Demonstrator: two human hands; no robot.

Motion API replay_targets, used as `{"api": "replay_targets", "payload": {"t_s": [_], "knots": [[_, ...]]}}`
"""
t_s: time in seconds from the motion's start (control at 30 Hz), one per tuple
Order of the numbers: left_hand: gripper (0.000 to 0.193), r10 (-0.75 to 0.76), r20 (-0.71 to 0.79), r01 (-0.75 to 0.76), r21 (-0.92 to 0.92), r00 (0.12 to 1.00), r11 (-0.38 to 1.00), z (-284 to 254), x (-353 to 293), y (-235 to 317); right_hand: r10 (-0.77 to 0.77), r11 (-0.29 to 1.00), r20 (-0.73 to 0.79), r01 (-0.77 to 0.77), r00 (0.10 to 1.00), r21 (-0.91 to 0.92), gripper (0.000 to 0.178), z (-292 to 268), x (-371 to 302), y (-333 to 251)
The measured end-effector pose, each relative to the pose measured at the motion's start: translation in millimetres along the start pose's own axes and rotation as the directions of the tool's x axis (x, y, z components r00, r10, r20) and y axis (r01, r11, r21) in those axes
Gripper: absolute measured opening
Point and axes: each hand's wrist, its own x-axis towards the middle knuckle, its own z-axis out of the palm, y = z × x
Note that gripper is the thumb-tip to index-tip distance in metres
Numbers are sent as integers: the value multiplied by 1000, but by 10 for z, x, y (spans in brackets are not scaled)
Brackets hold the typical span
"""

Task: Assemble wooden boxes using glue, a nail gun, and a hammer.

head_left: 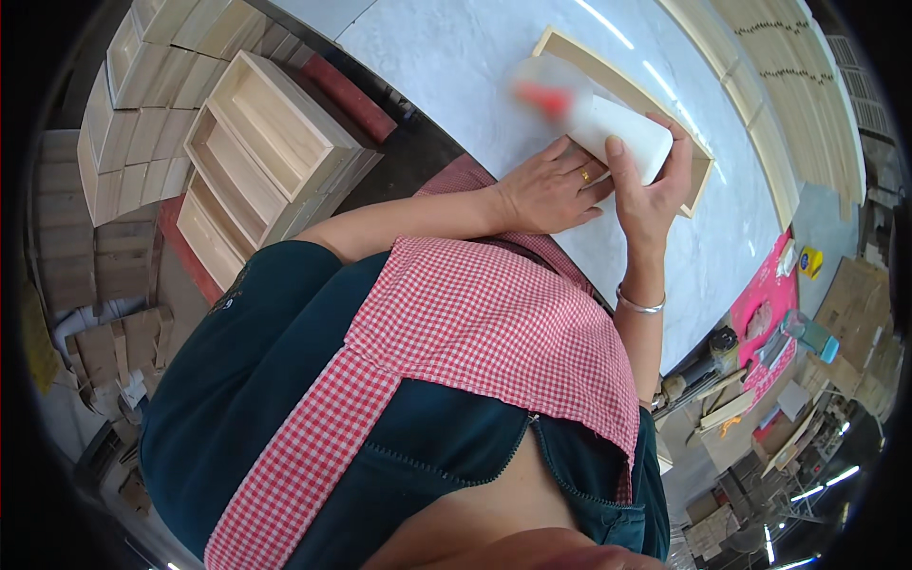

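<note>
My right hand (pixel 654 185) is closed round a white squeeze bottle (pixel 622 133) with a red nozzle (pixel 546 98), thumb on the near side and fingers on the far side. The bottle lies tilted over a shallow, pale wooden box (pixel 700 176), its nozzle pointing left; the tip is blurred. Just left of the bottle, my left hand (pixel 559 185), wearing a ring, has its fingers apart and slightly bent near the table edge. Bottle and hands hide the box's near side, so whether the left fingers touch it cannot be seen.
The marbled table (pixel 442 71) carries a long row of stacked pale wooden pieces (pixel 793 90) at the far right. Open wooden boxes (pixel 275 128) are piled on the left, beside the table. A pink cloth (pixel 760 294) and a clear container with a blue lid (pixel 809 335) lie at the right.
</note>
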Motion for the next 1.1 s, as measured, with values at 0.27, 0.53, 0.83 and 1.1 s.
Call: {"api": "replay_targets", "payload": {"t_s": [0.27, 0.53, 0.83, 1.1], "knots": [[46, 4, -11, -4, -18, 1000, 1000, -21, 16, 5, -6, 999, -56, 4, 998, -36, 50, 50, 134, 34], [45, -18, 12, 19, -41, 1000, 999, -37, 31, 17, 15, 995, -148, -29, 989, -92, 48, 146, 353, 49], [43, -12, 2, 12, -33, 1000, 999, -46, 50, 22, 0, 987, -261, -43, 965, -158, 49, 153, 508, 67], [42, -19, 22, 20, -65, 1000, 998, -63, 60, 34, 53, 967, -318, -128, 947, -220, 49, -241, 388, 130]]}}
